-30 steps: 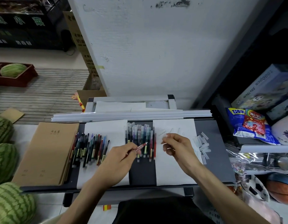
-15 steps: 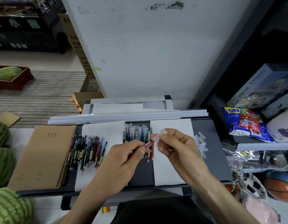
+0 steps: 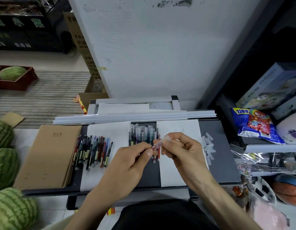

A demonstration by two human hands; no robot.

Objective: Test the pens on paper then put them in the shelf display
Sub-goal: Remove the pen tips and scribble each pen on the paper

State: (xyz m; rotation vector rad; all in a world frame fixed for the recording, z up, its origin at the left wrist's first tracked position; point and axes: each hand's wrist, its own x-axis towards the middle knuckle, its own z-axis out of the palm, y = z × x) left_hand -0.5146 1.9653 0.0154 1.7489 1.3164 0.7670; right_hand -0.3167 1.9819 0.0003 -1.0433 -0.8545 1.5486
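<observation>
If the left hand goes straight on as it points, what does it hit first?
Most likely the right hand, pinching the other end of the red pen that the left hand holds; depth unclear.

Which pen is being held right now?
The red pen with a clear cap, pinched between left hand and right hand; the rest lie on the table.

Head view, steeply down, close over table (image 3: 227, 163)
</observation>
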